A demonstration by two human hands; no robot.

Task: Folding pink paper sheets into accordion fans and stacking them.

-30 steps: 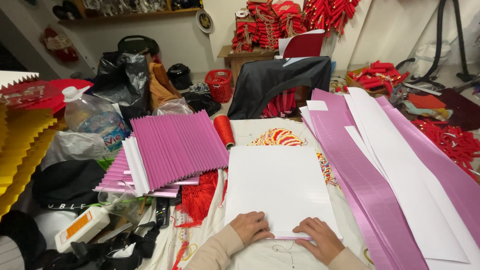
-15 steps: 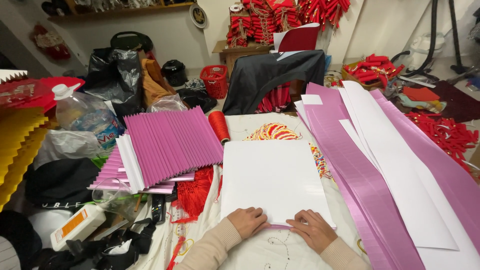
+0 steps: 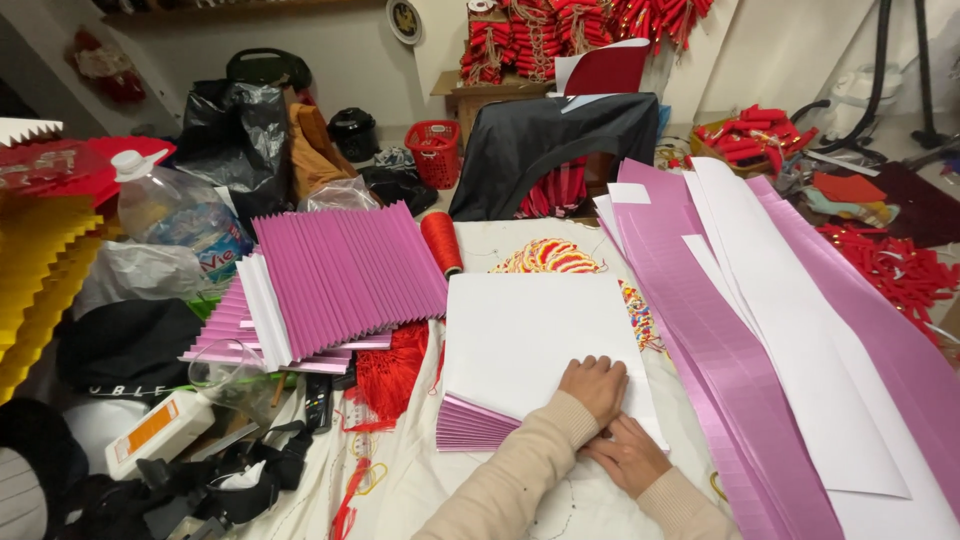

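Nearest, the right hand (image 3: 630, 452) lies flat, fingers loosely spread, pressing the near edge of the white sheet (image 3: 535, 335). Just beyond, the left hand (image 3: 595, 385) rests knuckles bent on the same sheet, gripping nothing. Pink pleated folds (image 3: 475, 425) show under its near-left corner. Farther left sits a pleated pink stack (image 3: 340, 270).

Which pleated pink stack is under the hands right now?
The small pleated pink stack under the white sheet, pressed by both hands. The larger fanned stack lies untouched further left, beside the red thread spool.
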